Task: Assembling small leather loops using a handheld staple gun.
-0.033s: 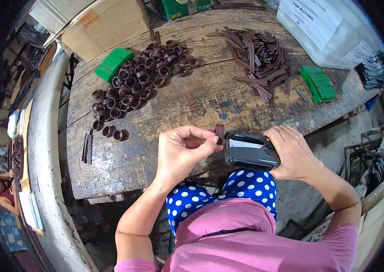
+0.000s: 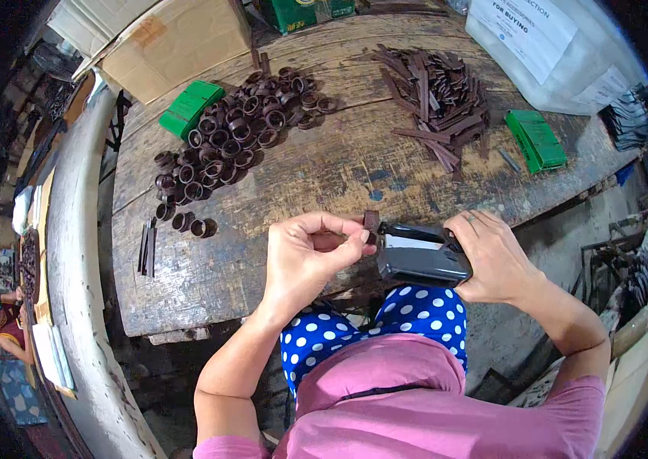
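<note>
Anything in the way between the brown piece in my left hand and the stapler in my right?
Nothing visible. Your left hand pinches the brown piece by the front of the stapler in your right hand, though contact is unclear. The brown rings lie off to the left.

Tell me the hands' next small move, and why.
Probably squeeze the black plier-shaped stapler with the right hand: its front end sits at the small dark-brown band pinched in the left hand, and its handles look spread apart.
</note>
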`<state>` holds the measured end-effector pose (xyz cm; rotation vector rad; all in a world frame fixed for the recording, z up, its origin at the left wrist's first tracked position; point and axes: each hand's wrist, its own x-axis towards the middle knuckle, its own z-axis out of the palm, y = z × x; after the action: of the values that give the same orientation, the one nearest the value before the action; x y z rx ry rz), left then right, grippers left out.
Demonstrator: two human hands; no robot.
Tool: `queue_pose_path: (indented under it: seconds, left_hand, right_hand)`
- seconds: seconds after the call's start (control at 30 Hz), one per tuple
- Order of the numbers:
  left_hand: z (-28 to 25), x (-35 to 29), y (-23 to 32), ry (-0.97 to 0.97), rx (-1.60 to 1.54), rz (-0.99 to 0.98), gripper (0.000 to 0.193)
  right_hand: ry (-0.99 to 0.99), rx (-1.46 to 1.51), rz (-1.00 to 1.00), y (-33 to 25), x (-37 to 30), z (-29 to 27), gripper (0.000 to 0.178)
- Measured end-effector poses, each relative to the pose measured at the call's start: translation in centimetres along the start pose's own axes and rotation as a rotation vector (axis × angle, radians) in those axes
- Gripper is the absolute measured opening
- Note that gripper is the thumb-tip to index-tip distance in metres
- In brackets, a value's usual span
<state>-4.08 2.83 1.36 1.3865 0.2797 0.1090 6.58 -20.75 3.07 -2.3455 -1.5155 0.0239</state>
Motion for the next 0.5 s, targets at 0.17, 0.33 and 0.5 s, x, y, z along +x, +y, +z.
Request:
queue_pose_path:
  seconds: [0.17,0.33,0.5]
  left_hand:
    - [0.80,0.27,-0.12,0.011,0.070,0.033,0.011]
    - [0.96,0.21,-0.37,0.006,0.144,0.051,0.011]
    - [1.00,0.01,-0.10,-0.006,0.219,0.120,0.011]
  right_hand:
    - [-0.017,-0.013,0.002,0.22,0.37,-0.05,0.049]
    - [-0.041,-0.025,0.006,0.33,0.27,0.12,0.050]
    - [-0.004,-0.042,-0.023,0.24,0.26,0.06,0.050]
